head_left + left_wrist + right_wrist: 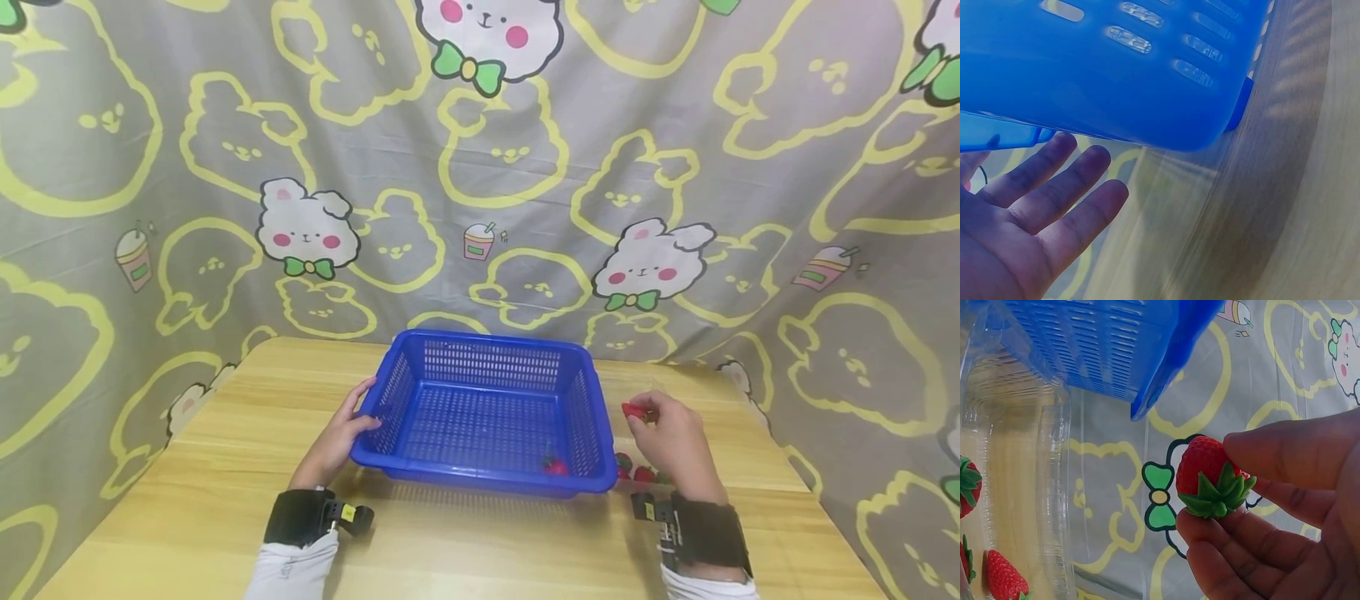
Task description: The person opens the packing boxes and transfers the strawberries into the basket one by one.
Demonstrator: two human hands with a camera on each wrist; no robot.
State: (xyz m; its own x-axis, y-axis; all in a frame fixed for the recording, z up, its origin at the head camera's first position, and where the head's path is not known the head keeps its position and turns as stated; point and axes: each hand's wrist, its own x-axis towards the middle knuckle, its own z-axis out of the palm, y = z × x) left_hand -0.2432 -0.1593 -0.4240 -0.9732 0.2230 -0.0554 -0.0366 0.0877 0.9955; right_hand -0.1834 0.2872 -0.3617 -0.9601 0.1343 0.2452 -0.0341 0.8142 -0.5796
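A red strawberry (1204,469) with a green leafy cap is pinched between the thumb and fingers of my right hand (671,433), raised to the right of the blue basket (480,472). Straight, spread fingers show on my left hand (1029,231) in the left wrist view. In the head view, this hand is at the basket's left rim, fingertips touching or very near it. Inside the basket's front right corner lies one strawberry (556,468). Several more, including a pointed strawberry (1005,575), lie in a clear plastic tray (1054,444) right of the basket.
The basket stands on a wooden table (450,550) and overlaps the tray in the head view. Behind and on both sides hangs a patterned grey curtain (405,158). Each wrist wears a black strap, such as the right wrist strap (708,533).
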